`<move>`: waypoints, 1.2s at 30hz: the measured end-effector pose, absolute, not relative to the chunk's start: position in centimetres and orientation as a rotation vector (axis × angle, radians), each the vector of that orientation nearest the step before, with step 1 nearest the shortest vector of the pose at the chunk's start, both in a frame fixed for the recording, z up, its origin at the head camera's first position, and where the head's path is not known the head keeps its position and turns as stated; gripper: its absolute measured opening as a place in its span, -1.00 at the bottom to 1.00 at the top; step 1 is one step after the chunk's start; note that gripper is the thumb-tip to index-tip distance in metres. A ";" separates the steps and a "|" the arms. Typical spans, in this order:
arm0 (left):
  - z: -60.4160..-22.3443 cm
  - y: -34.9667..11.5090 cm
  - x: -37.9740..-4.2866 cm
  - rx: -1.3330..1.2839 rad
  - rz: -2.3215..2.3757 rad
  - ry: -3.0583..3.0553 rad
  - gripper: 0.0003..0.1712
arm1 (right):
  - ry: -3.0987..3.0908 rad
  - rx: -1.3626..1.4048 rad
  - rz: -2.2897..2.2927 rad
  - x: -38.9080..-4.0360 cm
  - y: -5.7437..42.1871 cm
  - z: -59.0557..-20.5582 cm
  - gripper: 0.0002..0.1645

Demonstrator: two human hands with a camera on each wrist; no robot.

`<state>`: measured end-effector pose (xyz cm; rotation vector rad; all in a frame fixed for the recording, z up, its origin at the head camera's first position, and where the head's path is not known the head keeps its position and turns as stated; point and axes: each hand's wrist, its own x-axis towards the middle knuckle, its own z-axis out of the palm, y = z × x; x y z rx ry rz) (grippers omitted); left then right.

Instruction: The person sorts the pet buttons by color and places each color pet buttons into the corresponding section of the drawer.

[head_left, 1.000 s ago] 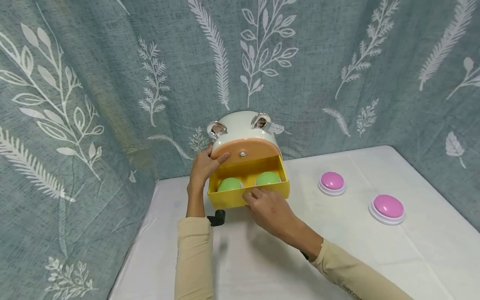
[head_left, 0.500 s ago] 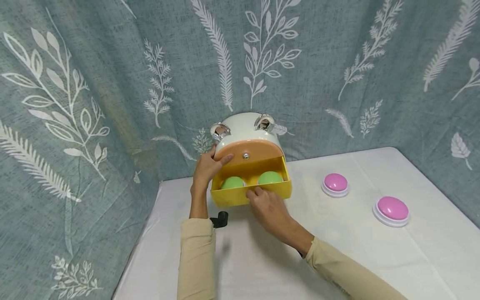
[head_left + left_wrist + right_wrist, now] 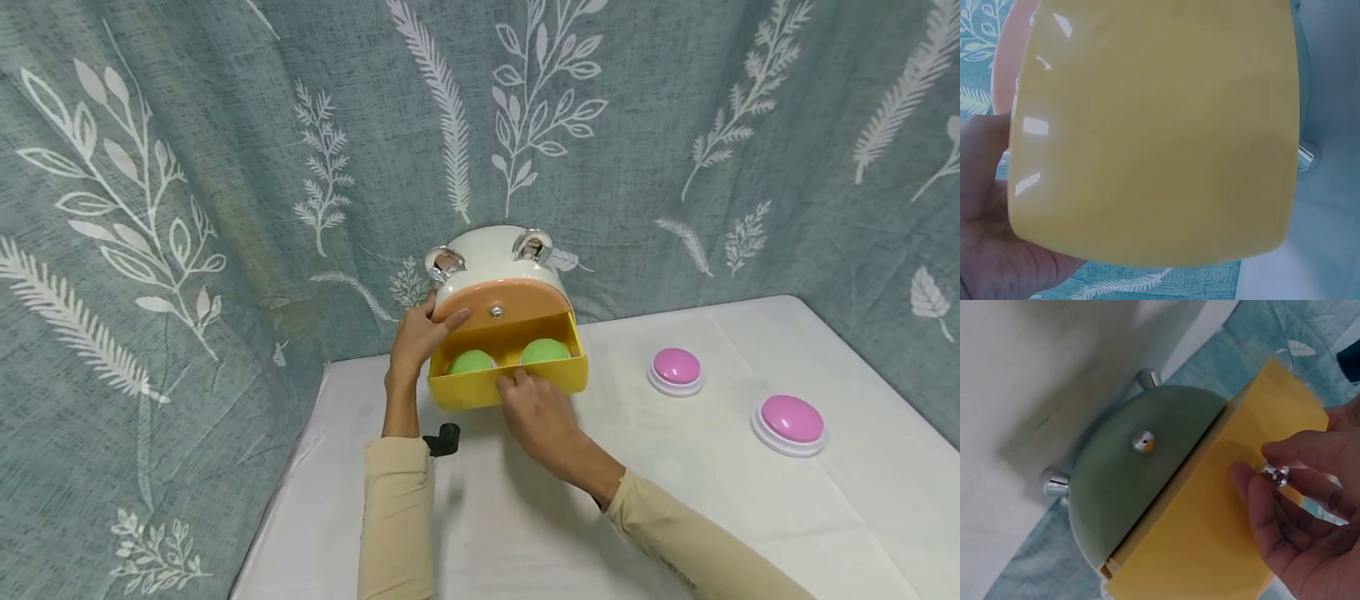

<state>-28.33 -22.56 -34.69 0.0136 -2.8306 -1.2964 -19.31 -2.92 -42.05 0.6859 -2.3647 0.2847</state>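
Observation:
A small rounded chest of drawers has a white top (image 3: 491, 254) with silver rings and an orange front panel (image 3: 517, 298). Below that panel, its yellow drawer (image 3: 465, 393) stands pulled out. Inside lie two objects with green domes, the left dome (image 3: 471, 362) and the right dome (image 3: 545, 350). My left hand (image 3: 416, 337) grips the chest's left side, thumb across the orange panel. In the left wrist view a broad yellow face (image 3: 1160, 137) hides most of the chest. With thumb and fingers, my right hand (image 3: 536, 412) pinches the drawer's silver knob (image 3: 1275, 475).
Two pink domes on white bases, the nearer one (image 3: 792, 418) and the farther one (image 3: 677, 366), sit to the right on the white-covered table (image 3: 720, 517). A patterned teal curtain (image 3: 630, 150) hangs behind and to the left. A green lower panel (image 3: 1138, 481) has a silver knob.
The yellow drawer, with both green domes and my right hand, has slid slightly inward toward the chest. My left hand keeps its grip. The head view has shifted a little.

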 end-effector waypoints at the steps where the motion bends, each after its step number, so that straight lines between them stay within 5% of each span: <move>1: -34.7 -22.6 -28.4 0.014 -1.295 -2.832 0.10 | -2.368 0.682 0.285 -19.4 -3.0 -42.1 -0.90; 21: -35.0 -22.9 -28.6 -0.005 -1.331 -2.809 0.07 | -2.346 0.634 0.312 -26.5 -4.1 -42.3 -0.93; 36: -35.5 -22.9 -28.3 -0.124 -1.147 -2.787 0.11 | -2.287 0.710 0.325 -26.7 -3.5 -42.8 -0.94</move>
